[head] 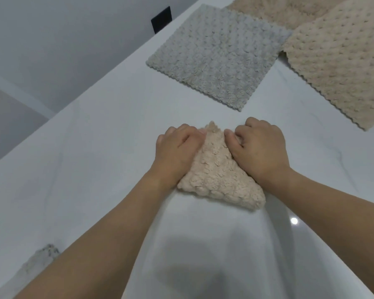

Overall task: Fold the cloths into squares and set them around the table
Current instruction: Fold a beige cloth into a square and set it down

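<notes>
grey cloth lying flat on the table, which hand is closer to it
Right, though not by much. The right hand sits just below the grey cloth near corner; the left hand lies farther down-left. Both grip the folded beige cloth.

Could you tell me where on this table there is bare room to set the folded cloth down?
Bare tabletop lies left of the left hand, bordered by the table's left edge and the grey cloth. Another free strip lies near the viewer, between the forearms. The far right is crowded: the beige cloth overlaps another.
</notes>
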